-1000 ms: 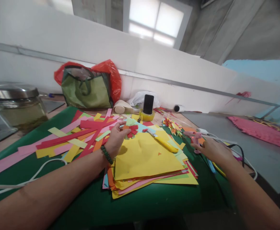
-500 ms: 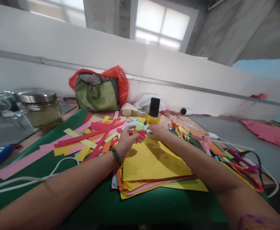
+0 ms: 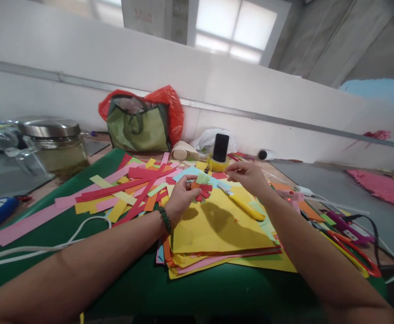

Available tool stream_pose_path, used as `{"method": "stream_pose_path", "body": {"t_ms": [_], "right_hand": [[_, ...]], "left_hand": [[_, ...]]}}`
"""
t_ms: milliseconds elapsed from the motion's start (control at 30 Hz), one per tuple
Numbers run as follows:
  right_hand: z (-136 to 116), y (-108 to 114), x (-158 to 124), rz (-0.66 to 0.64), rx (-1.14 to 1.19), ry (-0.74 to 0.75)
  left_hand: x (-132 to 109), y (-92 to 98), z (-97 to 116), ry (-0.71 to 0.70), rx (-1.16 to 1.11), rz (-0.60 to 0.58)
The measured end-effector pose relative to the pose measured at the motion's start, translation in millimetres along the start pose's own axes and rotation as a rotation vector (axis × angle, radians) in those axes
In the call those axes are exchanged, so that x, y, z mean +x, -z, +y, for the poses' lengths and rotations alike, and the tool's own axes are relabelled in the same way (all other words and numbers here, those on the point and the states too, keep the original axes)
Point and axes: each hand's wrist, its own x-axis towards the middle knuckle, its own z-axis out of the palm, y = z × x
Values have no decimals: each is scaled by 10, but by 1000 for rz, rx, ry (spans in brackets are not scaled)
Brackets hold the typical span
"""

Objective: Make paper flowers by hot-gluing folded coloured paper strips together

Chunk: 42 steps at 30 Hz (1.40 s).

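My left hand [image 3: 183,194], with a green bead bracelet at the wrist, pinches a small paper flower [image 3: 204,191] made of red, orange and pale green pieces. It is held just above the far part of a stack of yellow paper [image 3: 203,229]. To the right of the flower, my right hand [image 3: 247,177] hovers apart from it with fingers pressed together. What they hold, if anything, is too small to make out. A yellow utility knife [image 3: 246,207] lies on the stack below my right hand, its blade toward the flower.
Coloured paper strips [image 3: 139,184] cover the left of the green mat [image 3: 123,274]. A phone [image 3: 220,147] leans on a yellow tape roll [image 3: 217,165]. A pink glue gun [image 3: 293,198], red-handled scissors [image 3: 355,252] and a purple device [image 3: 354,229] lie right. A glass jar [image 3: 57,150] stands left.
My right hand has moved away from the paper flower, to the right and slightly up, uncovering the utility knife. My left hand keeps the flower nearly in place. The view has shifted slightly.
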Motion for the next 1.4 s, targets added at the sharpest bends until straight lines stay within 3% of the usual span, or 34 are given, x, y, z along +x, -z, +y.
{"method": "stream_pose_path", "body": {"t_ms": [100,233,500,667,1033,1400], "right_hand": [[-104,39,-157,-22,385,-15],[-247,-63,-323,-144,459,10],[-251,-254,-388,-33,270,99],[-299,-274,-424,-72,238,118],[-305,-323,-457,30,-12,307],[-258,-369,-492,94,-92,446]], "left_hand": [[0,-1,-18,-6,26,-40],[10,9,-86,-32,67,-87],[-25,-1,-131,-33,171,-162],[-55,-34,-99,-20,181,-145],[-55,-28,-116,-41,234,-171],[-49,-34,-137,-47,220,-169]]}}
